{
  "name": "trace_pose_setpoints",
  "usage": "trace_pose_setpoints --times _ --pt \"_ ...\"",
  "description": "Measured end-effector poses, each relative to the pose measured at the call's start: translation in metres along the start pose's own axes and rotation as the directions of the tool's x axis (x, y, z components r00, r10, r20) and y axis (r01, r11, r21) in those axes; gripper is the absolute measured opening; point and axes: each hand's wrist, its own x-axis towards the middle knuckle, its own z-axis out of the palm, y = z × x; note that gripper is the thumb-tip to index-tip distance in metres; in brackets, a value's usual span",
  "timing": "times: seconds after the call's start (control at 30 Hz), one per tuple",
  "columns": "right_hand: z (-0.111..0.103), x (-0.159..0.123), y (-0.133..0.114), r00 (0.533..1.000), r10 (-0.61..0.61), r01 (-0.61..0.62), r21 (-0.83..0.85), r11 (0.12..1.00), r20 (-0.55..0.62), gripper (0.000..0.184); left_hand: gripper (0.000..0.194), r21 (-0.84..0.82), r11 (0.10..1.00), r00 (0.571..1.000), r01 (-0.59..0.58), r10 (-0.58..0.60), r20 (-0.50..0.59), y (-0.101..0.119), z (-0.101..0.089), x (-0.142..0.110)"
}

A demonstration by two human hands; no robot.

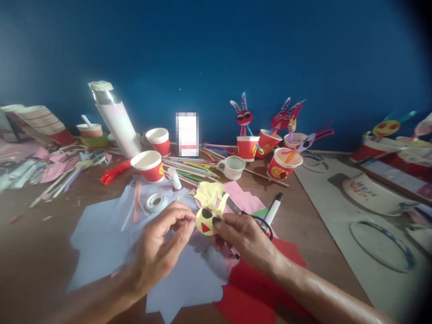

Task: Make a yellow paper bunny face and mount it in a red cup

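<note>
Between my hands is a round yellow paper face (pixel 204 227) with dark oval eyes, a red triangular mouth and long upright ears. My right hand (pixel 248 234) grips its right edge between thumb and fingers, covering part of one eye. At the left edge, my left hand (pixel 168 240) is closed in a pinch, thumb and fingertips at the rim. Beneath lie sheets of light blue paper (pixel 182 283) and red paper (pixel 249 288). Behind the face are yellow paper scraps (pixel 207 191) and pink paper (pixel 245 195). Black-handled scissors (pixel 232 203) lie partly hidden by my right hand.
A roll of white tape (pixel 156 202), a marker (pixel 273 209) and a red-and-white paper cup (pixel 147 166) surround the paper. Farther back stand a white flask (pixel 118 126), a small mug (pixel 232 168) and cups with paper figures (pixel 248 146). A stapler-like red tool (pixel 114 172) lies left.
</note>
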Motion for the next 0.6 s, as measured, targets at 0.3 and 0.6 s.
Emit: trace_pose_setpoints --times 0.3,0.6 --pt "-0.005 0.002 0.003 0.999 -0.002 0.005 -0.098 0.995 0.037 0.022 0.035 -0.353 0.759 0.836 0.547 -0.481 0.262 -0.018 0.000 0.009" --pt "-0.004 0.005 0.009 0.997 0.010 -0.006 -0.061 0.998 0.073 0.017 0.028 -0.408 0.707 0.816 0.577 -0.516 0.259 -0.019 0.000 0.007"
